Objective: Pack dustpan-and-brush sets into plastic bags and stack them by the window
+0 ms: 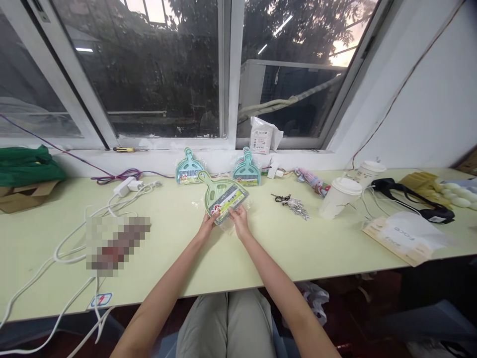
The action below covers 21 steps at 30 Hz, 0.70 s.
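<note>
A light green mini dustpan and brush set (pixel 222 195) in clear wrapping is held tilted above the table, its handle pointing up and left. My left hand (pixel 209 222) grips its lower left edge, and my right hand (pixel 238 219) grips the lower right edge, thumb on the printed label. Behind it, a teal dustpan set (pixel 189 167) leans against the wall at the left. On the right leans a stack of similar dustpan sets (pixel 246 169), teal at the front. The fingers beneath the held set are partly hidden.
White cables (pixel 74 248) and a blurred-out item (pixel 119 246) lie left. Keys (pixel 294 205), a lidded paper cup (pixel 339 196), a black strap (pixel 413 199) and a tissue pack (pixel 408 238) lie right. A screwdriver (pixel 124 149) and white package (pixel 263 136) rest on the sill.
</note>
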Tool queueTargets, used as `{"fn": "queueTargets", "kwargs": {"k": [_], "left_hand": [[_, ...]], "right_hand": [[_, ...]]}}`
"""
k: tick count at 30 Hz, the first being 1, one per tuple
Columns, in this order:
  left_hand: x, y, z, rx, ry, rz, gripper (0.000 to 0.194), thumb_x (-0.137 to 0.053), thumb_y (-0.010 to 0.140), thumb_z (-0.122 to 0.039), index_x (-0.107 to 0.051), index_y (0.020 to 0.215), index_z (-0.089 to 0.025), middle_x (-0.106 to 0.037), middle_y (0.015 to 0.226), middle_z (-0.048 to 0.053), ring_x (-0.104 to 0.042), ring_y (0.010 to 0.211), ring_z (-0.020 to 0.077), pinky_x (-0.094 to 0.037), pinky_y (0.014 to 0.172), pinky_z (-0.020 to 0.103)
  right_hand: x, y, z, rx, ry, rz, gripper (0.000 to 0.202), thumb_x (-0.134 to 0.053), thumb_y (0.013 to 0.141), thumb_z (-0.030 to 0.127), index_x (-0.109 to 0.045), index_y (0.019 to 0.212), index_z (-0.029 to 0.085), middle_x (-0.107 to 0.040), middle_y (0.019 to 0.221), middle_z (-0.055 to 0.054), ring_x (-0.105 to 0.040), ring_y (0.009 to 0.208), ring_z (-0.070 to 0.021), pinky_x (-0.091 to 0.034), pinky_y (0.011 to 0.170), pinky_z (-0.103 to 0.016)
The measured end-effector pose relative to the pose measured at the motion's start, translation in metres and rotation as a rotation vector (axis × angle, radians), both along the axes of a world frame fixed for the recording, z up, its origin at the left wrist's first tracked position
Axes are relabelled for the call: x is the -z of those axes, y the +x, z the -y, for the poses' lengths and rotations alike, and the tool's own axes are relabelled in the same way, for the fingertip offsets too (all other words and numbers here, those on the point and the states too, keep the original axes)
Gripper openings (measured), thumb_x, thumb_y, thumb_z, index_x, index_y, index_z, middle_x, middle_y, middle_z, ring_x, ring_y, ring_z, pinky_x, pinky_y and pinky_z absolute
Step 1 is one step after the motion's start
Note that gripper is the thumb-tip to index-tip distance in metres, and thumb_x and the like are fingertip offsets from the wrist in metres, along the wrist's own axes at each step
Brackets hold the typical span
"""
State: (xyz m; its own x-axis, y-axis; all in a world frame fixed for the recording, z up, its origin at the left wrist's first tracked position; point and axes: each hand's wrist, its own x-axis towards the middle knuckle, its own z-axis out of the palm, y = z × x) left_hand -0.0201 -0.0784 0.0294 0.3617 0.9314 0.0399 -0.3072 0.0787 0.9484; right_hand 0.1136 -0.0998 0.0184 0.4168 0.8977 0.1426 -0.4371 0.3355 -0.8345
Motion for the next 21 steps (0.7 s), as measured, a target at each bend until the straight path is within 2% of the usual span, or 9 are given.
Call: {"fn": "queueTargets", "kwargs": {"k": [2,4,7,9,11,13,15,18,21], "left_hand": [[0.000,-0.001,-0.002,-0.026,0.017,-0.041,0.066,-0.073,0.070,-0.049,-0.052,0.125,-0.019,-0.062,0.125,0.012,-0.060,0.113,0.0310,-0.054,0.084,0.039],[-0.001,-0.003,-0.006,-0.064,0.023,-0.074,0.065,-0.075,0.068,-0.046,-0.053,0.123,-0.018,-0.063,0.123,0.013,-0.062,0.108,0.0312,-0.056,0.075,0.036],[-0.003,-0.009,-0.013,-0.111,-0.050,-0.072,0.065,-0.076,0.067,-0.039,-0.051,0.124,-0.020,-0.064,0.120,0.012,-0.065,0.098,0.0285,-0.056,0.067,0.033],[-0.003,-0.015,-0.018,-0.116,-0.115,-0.038,0.068,-0.074,0.067,-0.033,-0.047,0.128,-0.023,-0.065,0.118,0.011,-0.067,0.090,0.0258,-0.056,0.064,0.034],[-0.003,-0.022,-0.022,-0.097,-0.160,-0.012,0.071,-0.072,0.068,-0.030,-0.042,0.132,-0.024,-0.066,0.114,0.011,-0.069,0.080,0.0242,-0.055,0.059,0.033],[-0.002,-0.028,-0.025,-0.064,-0.189,-0.008,0.070,-0.069,0.069,-0.030,-0.041,0.133,-0.021,-0.067,0.110,0.013,-0.069,0.070,0.0228,-0.051,0.051,0.029],[-0.001,-0.033,-0.028,-0.022,-0.210,-0.014,0.068,-0.068,0.070,-0.030,-0.043,0.131,-0.016,-0.068,0.105,0.015,-0.067,0.061,0.0209,-0.045,0.044,0.026],[0.001,-0.039,-0.032,0.007,-0.230,-0.010,0.064,-0.067,0.069,-0.029,-0.047,0.128,-0.013,-0.070,0.098,0.014,-0.065,0.055,0.0185,-0.041,0.040,0.024],[0.002,-0.043,-0.034,-0.033,-0.260,-0.006,0.058,-0.067,0.069,-0.027,-0.053,0.123,-0.012,-0.070,0.097,0.014,-0.066,0.063,0.0197,-0.049,0.047,0.027]], "right_hand": [[0.001,0.003,-0.003,-0.012,-0.021,0.038,0.044,-0.081,0.062,0.038,-0.058,0.097,0.022,-0.073,0.094,-0.004,-0.069,0.084,-0.0193,-0.058,0.077,-0.034],[0.002,0.011,-0.007,-0.081,-0.081,0.096,0.041,-0.079,0.064,0.039,-0.058,0.094,0.021,-0.073,0.089,-0.004,-0.070,0.080,-0.0205,-0.058,0.077,-0.036],[0.001,0.027,-0.008,-0.170,-0.237,0.254,0.028,-0.067,0.077,0.044,-0.062,0.085,0.018,-0.072,0.076,-0.007,-0.071,0.078,-0.0238,-0.058,0.077,-0.040],[-0.001,0.038,-0.004,-0.067,-0.276,0.459,0.026,-0.052,0.087,0.040,-0.065,0.086,0.017,-0.072,0.081,-0.009,-0.070,0.089,-0.0254,-0.056,0.084,-0.044],[-0.004,0.046,0.004,0.127,-0.202,0.763,0.027,-0.044,0.090,0.026,-0.067,0.102,0.019,-0.071,0.107,-0.011,-0.060,0.115,-0.0248,-0.046,0.101,-0.047],[-0.008,0.051,0.013,0.224,-0.080,1.088,0.042,-0.042,0.086,0.011,-0.062,0.121,0.024,-0.057,0.136,-0.007,-0.039,0.137,-0.0220,-0.026,0.115,-0.050],[-0.012,0.052,0.018,0.164,-0.016,1.320,0.057,-0.045,0.081,0.004,-0.055,0.131,0.030,-0.046,0.147,-0.002,-0.026,0.144,-0.0203,-0.012,0.119,-0.052],[-0.015,0.053,0.020,-0.009,-0.034,1.416,0.063,-0.059,0.078,0.011,-0.050,0.137,0.030,-0.047,0.146,-0.002,-0.031,0.142,-0.0216,-0.018,0.118,-0.048],[-0.013,0.053,0.020,-0.093,-0.006,1.317,0.082,-0.077,0.065,0.021,-0.046,0.140,0.030,-0.046,0.147,-0.003,-0.033,0.141,-0.0247,-0.025,0.115,-0.043]]}}
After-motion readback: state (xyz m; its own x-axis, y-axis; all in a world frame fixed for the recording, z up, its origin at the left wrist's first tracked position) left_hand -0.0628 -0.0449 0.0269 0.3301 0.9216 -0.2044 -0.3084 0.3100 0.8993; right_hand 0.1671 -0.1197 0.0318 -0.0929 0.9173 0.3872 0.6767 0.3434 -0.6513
